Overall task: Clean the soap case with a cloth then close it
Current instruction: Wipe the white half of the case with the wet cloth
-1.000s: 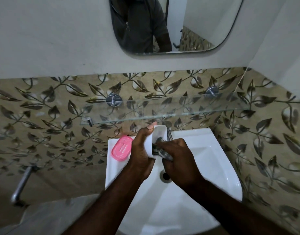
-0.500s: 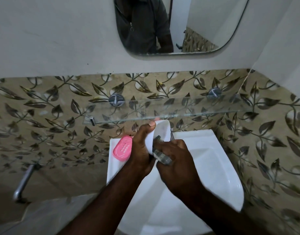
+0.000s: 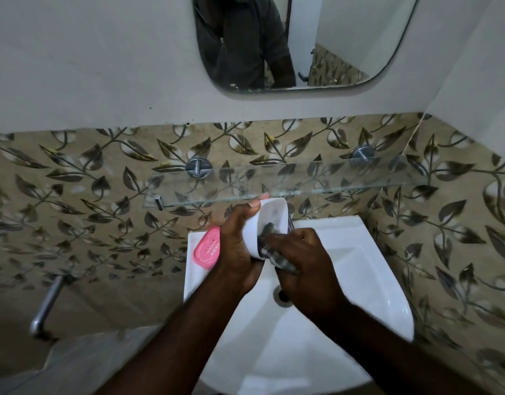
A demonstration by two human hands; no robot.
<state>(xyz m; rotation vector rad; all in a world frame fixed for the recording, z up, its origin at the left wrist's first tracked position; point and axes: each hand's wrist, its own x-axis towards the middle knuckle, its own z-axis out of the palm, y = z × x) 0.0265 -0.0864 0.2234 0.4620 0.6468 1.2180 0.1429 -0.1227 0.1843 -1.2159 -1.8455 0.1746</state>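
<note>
My left hand grips a white soap case part, tilted on its edge above the basin with its hollow side facing right. A dark grey cloth is bunched in my right hand and pressed into the lower inside of that white part. The pink soap case part, with slots in it, lies on the basin's back left corner, just left of my left hand. My hands hide the tap.
The white wash basin sits below my hands, its drain hole partly showing. A glass shelf juts from the leaf-patterned tiles just above the white part. A metal pipe sticks out at the lower left. A mirror hangs above.
The white case part has been turned a little more upright and lifted slightly. My right hand has shifted with the cloth inside it. The pink part has not moved.
</note>
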